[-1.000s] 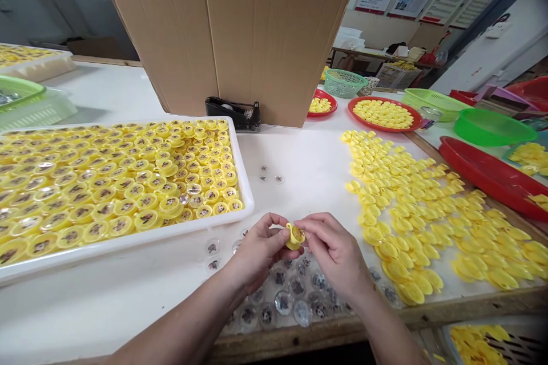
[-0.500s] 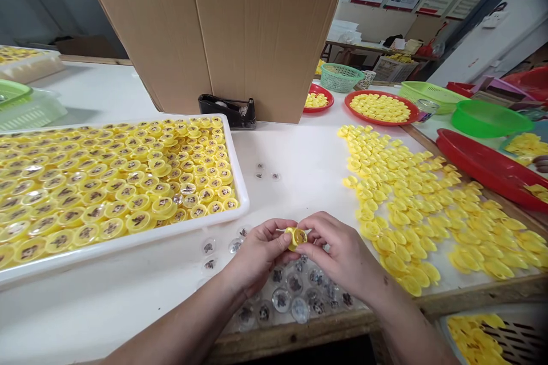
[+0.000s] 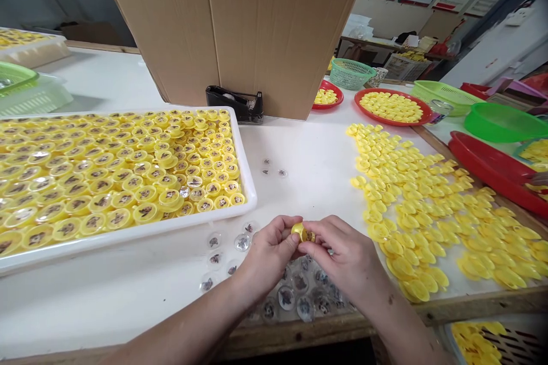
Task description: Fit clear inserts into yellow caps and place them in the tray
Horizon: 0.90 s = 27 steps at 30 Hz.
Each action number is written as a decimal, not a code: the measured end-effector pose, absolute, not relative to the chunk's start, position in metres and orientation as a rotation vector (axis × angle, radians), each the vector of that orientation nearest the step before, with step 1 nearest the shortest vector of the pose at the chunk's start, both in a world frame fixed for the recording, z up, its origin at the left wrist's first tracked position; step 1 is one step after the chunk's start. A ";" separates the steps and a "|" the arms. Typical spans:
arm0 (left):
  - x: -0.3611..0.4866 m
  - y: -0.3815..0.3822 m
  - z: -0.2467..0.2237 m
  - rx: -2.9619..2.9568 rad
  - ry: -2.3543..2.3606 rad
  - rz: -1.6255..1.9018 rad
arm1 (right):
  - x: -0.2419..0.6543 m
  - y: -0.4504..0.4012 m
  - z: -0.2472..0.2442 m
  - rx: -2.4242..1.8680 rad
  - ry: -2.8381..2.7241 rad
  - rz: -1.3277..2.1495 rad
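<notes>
Between the fingertips of both hands is a small round yellow plastic piece (image 3: pixel 299 231), tilted, with a dark picture partly showing on its right side. My left hand (image 3: pixel 274 245) pinches it from the left. From the right, my right hand (image 3: pixel 338 245) grips its edge with thumb and forefinger. Beneath the hands lie several clear round discs (image 3: pixel 286 297) with dark printed pictures, some covered by the wrists. Left of them stands a white tray (image 3: pixel 252 197) filled with yellow round pieces (image 3: pixel 145 211) bearing pictures. Loose yellow plastic pieces (image 3: pixel 398 234) are spread over the table to the right.
A tall cardboard box (image 3: pixel 257 28) stands behind, a black tape dispenser (image 3: pixel 234 104) at its foot. Red plates (image 3: pixel 428 111), a green basin (image 3: pixel 500 122) and baskets line the back right. A wooden edge (image 3: pixel 471 301) borders the table; below it sits a bin of yellow pieces (image 3: pixel 475 342).
The yellow piece has turned in my fingers, so its pictured face points more to the right. The whole view has shifted slightly, with the tray and box further right in it.
</notes>
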<state>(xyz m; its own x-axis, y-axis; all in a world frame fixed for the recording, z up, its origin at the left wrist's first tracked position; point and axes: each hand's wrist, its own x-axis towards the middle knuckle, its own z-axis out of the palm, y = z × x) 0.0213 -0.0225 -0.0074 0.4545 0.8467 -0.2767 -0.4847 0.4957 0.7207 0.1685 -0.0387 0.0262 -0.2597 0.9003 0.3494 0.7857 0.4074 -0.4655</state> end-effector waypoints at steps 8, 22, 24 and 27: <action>0.017 -0.021 -0.007 0.882 0.851 0.809 | 0.159 -0.045 0.008 -1.457 -2.162 0.115; 0.011 -0.015 -0.016 1.284 0.866 0.824 | 0.178 -0.043 -0.001 -1.392 -1.410 1.140; 0.011 -0.015 -0.018 1.320 0.931 0.857 | 0.174 -0.044 -0.004 -1.353 -1.331 1.147; 0.011 -0.014 -0.016 1.430 0.995 0.886 | 0.170 -0.047 -0.007 -1.299 -1.247 1.137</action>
<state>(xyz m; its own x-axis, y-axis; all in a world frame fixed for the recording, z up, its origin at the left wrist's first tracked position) 0.0109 -0.0142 -0.0164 0.3609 0.9325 -0.0160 0.0917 -0.0185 0.9956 0.1699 -0.0469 -0.0075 0.0391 0.9992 -0.0020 0.0936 -0.0056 -0.9956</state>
